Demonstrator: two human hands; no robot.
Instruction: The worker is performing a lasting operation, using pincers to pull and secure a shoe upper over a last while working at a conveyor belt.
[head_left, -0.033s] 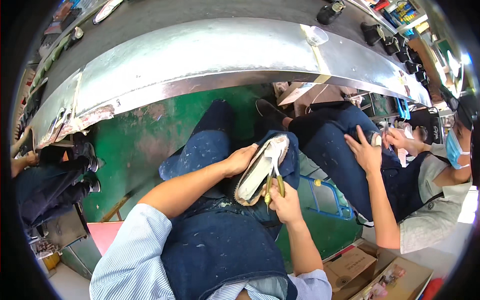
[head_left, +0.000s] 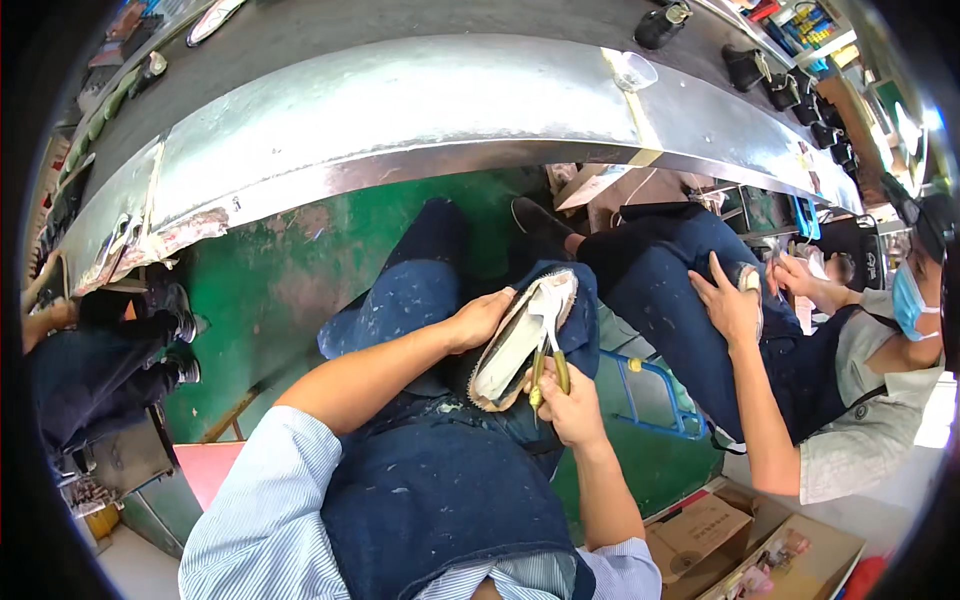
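You have the shoe bottom side up over your lap, its pale underside slanting away to the right. Your left hand holds its left edge, fingers bent against the rim; how far they reach underneath I cannot tell. Your right hand is closed around the green-handled pliers, their metal head over the shoe's far half; whether it bites anything is unclear. Beyond your knees runs the tabletop. On your right, a co-worker handles another shoe, with a blue-framed stool between you.
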